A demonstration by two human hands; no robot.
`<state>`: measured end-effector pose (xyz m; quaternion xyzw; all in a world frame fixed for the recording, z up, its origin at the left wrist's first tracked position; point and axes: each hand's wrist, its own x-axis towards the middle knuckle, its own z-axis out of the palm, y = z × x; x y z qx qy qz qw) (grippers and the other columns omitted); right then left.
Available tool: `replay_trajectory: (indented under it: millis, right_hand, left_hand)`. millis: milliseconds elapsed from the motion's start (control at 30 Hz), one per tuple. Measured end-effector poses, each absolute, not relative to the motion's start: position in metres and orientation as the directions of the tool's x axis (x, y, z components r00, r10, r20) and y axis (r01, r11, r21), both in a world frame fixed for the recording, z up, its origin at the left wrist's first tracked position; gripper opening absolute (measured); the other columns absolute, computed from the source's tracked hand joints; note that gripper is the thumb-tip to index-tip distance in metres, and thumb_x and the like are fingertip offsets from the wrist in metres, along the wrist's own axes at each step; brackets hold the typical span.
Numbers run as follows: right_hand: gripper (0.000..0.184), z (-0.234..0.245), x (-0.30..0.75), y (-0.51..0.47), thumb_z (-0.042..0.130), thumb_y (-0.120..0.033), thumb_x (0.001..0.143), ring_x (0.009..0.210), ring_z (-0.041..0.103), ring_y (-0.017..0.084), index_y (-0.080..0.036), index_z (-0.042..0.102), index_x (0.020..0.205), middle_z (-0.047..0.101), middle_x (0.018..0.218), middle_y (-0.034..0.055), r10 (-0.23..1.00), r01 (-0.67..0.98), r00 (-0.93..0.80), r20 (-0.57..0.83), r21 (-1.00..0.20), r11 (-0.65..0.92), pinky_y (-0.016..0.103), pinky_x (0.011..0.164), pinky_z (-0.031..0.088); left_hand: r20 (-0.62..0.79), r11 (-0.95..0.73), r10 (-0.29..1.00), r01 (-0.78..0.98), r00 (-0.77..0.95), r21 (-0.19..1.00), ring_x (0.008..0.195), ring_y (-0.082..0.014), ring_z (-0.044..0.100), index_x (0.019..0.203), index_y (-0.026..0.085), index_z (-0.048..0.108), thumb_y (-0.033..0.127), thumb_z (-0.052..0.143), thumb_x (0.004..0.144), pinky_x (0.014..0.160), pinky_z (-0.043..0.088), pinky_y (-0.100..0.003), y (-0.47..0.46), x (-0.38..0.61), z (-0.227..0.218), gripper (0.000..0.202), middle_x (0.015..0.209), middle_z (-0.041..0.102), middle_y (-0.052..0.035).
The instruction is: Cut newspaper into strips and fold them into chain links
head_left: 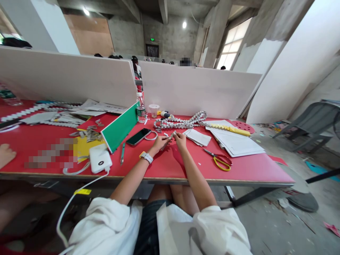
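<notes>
Over the red tabletop [151, 170], my left hand [159, 142] and my right hand [180, 140] are close together. Both have their fingers pinched on a small grey-white folded paper strip [171, 136], whose exact shape is too small to make out. A watch [146, 157] is on my left wrist. Behind my hands lies a long zigzag chain of folded paper [183, 123]. To the left of my left hand is a phone [138, 136] with a white cable loop. A stack of white paper slips [198, 137] lies just right of my right hand.
Scissors [221, 161] and white sheets [236, 141] lie at the right. A green board [120, 127], a power bank [99, 159] and a box cutter [122, 153] are left. A water bottle [141, 109] stands behind. White partitions [193, 88] line the back. A neighbour's hand [6, 155] shows far left.
</notes>
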<state>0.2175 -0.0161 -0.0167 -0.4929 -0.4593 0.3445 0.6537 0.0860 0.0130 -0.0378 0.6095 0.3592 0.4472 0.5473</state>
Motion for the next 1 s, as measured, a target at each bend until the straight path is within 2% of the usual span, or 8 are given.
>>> replay_trajectory:
  millis: [167,300,400,533,600,733,900,1000]
  right_hand:
    - [0.030,-0.022,0.226,-0.007,0.059,-0.044,0.069,0.052,0.042,0.011,-0.015,0.064,0.065,0.052,0.053,-0.0023,0.856,0.033,0.429,0.288,-0.952,0.303,0.024,0.052,0.033]
    - [0.033,-0.025,0.236,-0.004,0.060,-0.048,0.069,0.053,0.042,0.010,-0.015,0.066,0.070,0.053,0.056,-0.0019,0.837,-0.042,0.496,0.231,-0.956,0.289,0.024,0.053,0.036]
    - [0.036,-0.023,0.235,-0.008,0.062,-0.051,0.067,0.052,0.042,0.009,-0.015,0.068,0.073,0.054,0.057,-0.0016,0.892,-0.103,0.408,0.195,-0.961,0.257,0.023,0.052,0.036]
    - [0.034,-0.021,0.229,-0.011,0.067,-0.048,0.064,0.051,0.040,0.009,-0.015,0.067,0.065,0.050,0.051,-0.0030,0.926,-0.037,0.307,0.219,-0.970,0.241,0.023,0.051,0.033]
    - [0.032,-0.022,0.230,-0.010,0.067,-0.046,0.064,0.050,0.038,0.009,-0.015,0.066,0.062,0.048,0.049,-0.0038,0.897,-0.027,0.388,0.213,-0.970,0.242,0.023,0.051,0.031]
    - [0.028,-0.024,0.235,-0.006,0.066,-0.043,0.064,0.049,0.036,0.009,-0.015,0.065,0.063,0.044,0.049,-0.0047,0.843,-0.144,0.526,0.116,-0.964,0.222,0.024,0.050,0.032]
    - [0.021,-0.026,0.243,0.000,0.065,-0.037,0.066,0.049,0.038,0.009,-0.016,0.061,0.061,0.045,0.050,-0.0043,0.812,-0.188,0.576,0.092,-0.952,0.242,0.023,0.050,0.034]
    - [0.020,-0.029,0.253,0.003,0.065,-0.035,0.065,0.049,0.038,0.009,-0.017,0.057,0.060,0.048,0.051,-0.0042,0.767,-0.263,0.642,0.008,-0.937,0.230,0.022,0.049,0.034]
  left_hand:
    - [0.171,-0.188,0.910,0.009,0.377,0.982,0.054,-0.0122,0.058,0.082,0.010,0.072,0.051,0.070,0.066,0.048,0.045,-0.024,0.009,0.087,-0.034,0.044,0.069,0.069,-0.0086]
    - [0.194,-0.229,0.905,0.049,0.379,0.972,0.051,-0.0108,0.055,0.077,0.010,0.072,0.049,0.069,0.069,0.047,0.041,-0.022,0.008,0.088,-0.034,0.040,0.065,0.068,-0.0075]
    - [0.198,-0.229,0.917,0.050,0.346,0.972,0.051,-0.0106,0.055,0.077,0.011,0.072,0.047,0.069,0.069,0.048,0.042,-0.022,0.010,0.087,-0.036,0.037,0.063,0.067,-0.0059]
    - [0.205,-0.233,0.919,0.043,0.337,0.972,0.051,-0.0101,0.054,0.080,0.012,0.071,0.046,0.069,0.070,0.048,0.042,-0.021,0.013,0.086,-0.038,0.035,0.064,0.067,-0.0043]
    - [0.196,-0.234,0.906,0.057,0.375,0.971,0.048,-0.0088,0.052,0.080,0.012,0.070,0.044,0.067,0.072,0.046,0.040,-0.020,0.012,0.086,-0.038,0.033,0.063,0.066,-0.0035]
    - [0.161,-0.226,0.899,0.117,0.408,0.967,0.040,-0.0073,0.047,0.075,0.013,0.068,0.042,0.065,0.074,0.040,0.034,-0.019,0.008,0.087,-0.037,0.030,0.057,0.064,-0.0021]
    - [0.194,-0.270,0.880,0.121,0.433,0.955,0.040,-0.0077,0.048,0.072,0.013,0.067,0.041,0.065,0.074,0.042,0.037,-0.020,0.002,0.089,-0.033,0.028,0.057,0.064,-0.0019]
    - [0.179,-0.282,0.853,0.144,0.490,0.949,0.040,-0.0083,0.049,0.073,0.014,0.067,0.042,0.064,0.074,0.042,0.038,-0.021,-0.002,0.090,-0.032,0.029,0.058,0.064,-0.0025]
